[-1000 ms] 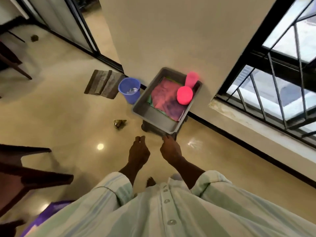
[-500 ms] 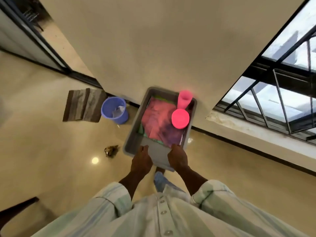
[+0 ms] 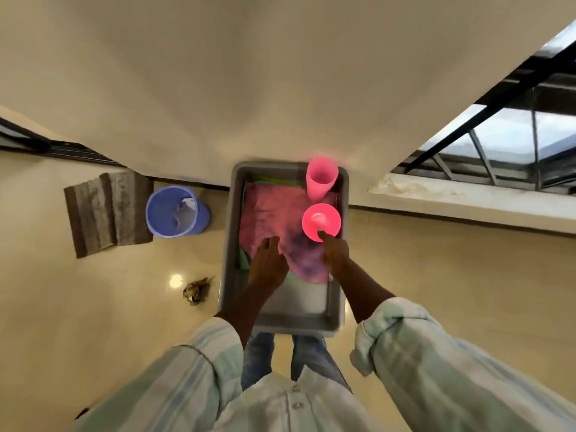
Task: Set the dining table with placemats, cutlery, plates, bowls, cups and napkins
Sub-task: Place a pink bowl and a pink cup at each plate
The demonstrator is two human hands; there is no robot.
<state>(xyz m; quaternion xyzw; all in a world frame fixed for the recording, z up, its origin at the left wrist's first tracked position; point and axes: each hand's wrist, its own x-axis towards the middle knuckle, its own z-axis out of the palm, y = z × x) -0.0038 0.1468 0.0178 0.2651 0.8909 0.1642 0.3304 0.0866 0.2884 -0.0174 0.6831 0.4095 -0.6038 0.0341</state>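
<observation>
Cups (image 3: 321, 222) crowd tub (image 3: 229, 244) beside right hand (image 3: 335, 255); bucket (image 3: 174, 212) left.

1. Daylight enters from the window (image 3: 498, 141) at two o'clock.
2. A lamp glare spot (image 3: 176, 280) shines on the floor at eight o'clock.
3. Wide-angle bending and soft blur mark the edges.
</observation>
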